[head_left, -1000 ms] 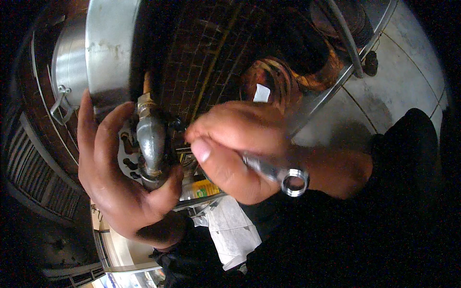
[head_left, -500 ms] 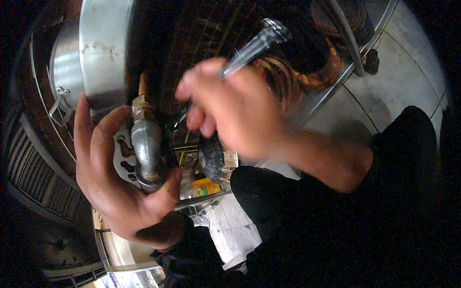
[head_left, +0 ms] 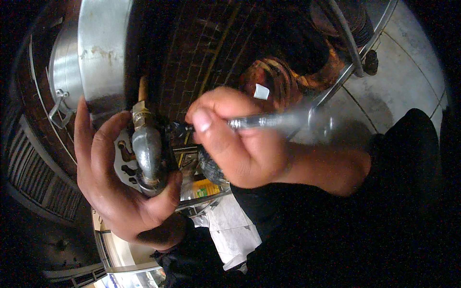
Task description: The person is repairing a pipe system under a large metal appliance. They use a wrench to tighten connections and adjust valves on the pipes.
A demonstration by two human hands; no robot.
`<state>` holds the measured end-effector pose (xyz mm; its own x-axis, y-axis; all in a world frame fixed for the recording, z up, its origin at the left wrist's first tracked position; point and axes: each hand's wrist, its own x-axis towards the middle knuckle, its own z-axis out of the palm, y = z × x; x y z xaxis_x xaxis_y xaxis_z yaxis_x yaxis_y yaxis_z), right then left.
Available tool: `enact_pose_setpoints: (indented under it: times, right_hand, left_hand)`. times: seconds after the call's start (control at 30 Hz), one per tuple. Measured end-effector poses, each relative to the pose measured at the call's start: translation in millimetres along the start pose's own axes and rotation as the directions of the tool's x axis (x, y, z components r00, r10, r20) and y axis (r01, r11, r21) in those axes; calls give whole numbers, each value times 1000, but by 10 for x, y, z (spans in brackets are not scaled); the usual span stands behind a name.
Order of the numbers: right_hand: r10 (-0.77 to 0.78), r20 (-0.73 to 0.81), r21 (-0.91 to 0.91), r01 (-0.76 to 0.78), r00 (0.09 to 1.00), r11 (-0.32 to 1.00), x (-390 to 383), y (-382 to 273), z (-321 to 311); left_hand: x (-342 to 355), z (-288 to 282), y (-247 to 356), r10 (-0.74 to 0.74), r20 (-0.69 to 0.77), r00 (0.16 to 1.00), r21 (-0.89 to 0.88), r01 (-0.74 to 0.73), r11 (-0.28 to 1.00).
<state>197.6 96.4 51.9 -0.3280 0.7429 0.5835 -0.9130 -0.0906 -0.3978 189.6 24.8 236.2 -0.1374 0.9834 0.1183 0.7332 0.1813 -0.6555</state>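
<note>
My left hand (head_left: 115, 187) is closed around a grey metal pipe elbow (head_left: 148, 149), with the thumb at its lower end and the fingers along its left side. A brass nut (head_left: 140, 114) sits at the elbow's upper end, and a short copper-coloured tube (head_left: 142, 89) rises from the nut. My right hand (head_left: 240, 141) grips a shiny metal wrench (head_left: 259, 121) just right of the elbow. The wrench lies nearly level; its outer end is smeared by motion. Its working end is mostly hidden by my fingers and the dark part beside the elbow.
Aluminium pots (head_left: 103, 53) stand at the upper left, close above my left fingers. A dark brick wall (head_left: 192, 62) lies behind. Coiled hoses (head_left: 288, 86), a metal frame bar (head_left: 336, 86) and a tiled floor (head_left: 408, 62) are at right. A yellow-labelled container (head_left: 204, 188) sits below.
My right hand has turned, swinging the wrench's outer end from upper right down to nearly level. My left hand has kept its hold on the pipe elbow.
</note>
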Motion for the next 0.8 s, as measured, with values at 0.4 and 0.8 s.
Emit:
enact_pose_setpoints:
  times: [0.4, 0.8]
  right_hand:
    - [54, -84, -43, -58, 995, 997, -45, -50, 162]
    - [758, 385, 504, -808, 527, 305, 514, 322, -51]
  left_hand:
    - [35, -4, 1, 36, -28, 999, -32, -36, 999]
    - [28, 10, -20, 36, -17, 999, 7, -36, 999]
